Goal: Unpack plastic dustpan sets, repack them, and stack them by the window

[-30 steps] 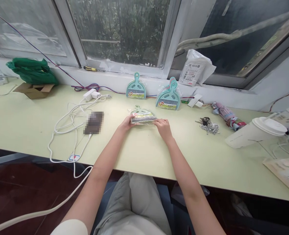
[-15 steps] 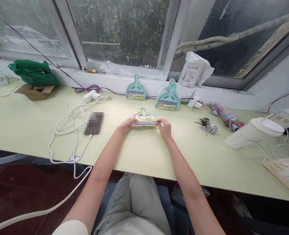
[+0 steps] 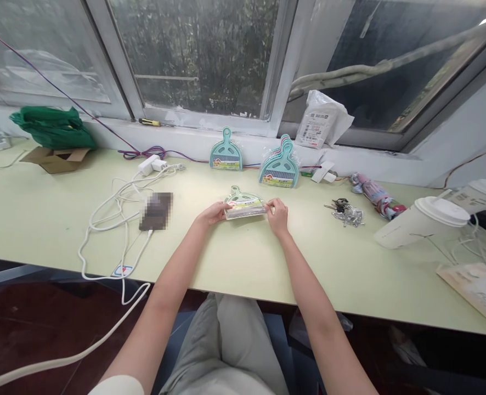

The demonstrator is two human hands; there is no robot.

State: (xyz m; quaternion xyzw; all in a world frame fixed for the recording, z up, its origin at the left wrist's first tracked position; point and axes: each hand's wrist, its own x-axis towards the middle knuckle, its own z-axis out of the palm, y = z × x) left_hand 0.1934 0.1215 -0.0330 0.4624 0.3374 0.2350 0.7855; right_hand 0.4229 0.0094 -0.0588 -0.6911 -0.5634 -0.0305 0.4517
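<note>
We find the wrapped dustpan-and-brush set [image 3: 245,205] at the middle of the pale table [image 3: 243,258], tilted, its handle end pointing toward the window [image 3: 202,60]; whether its near edge touches the surface we cannot tell. The left hand [image 3: 214,213] grasps its left end and the right hand [image 3: 279,215] pinches its right end, a spread hold that, we judge, steadies the flat pack and leaves its printed face uncovered (it looks slick in its wrapping). Farther back, a single set [image 3: 226,156] and, to its right, a stack of sets [image 3: 278,171] stand upright, seemingly propped against the wall [image 3: 251,144] for support. Farther out, we see a pixelated device [image 3: 156,213] on the left, a white cable [image 3: 143,250] plugged into it, apparently for charging, and keys [image 3: 347,213] lying well apart on the right.
</note>
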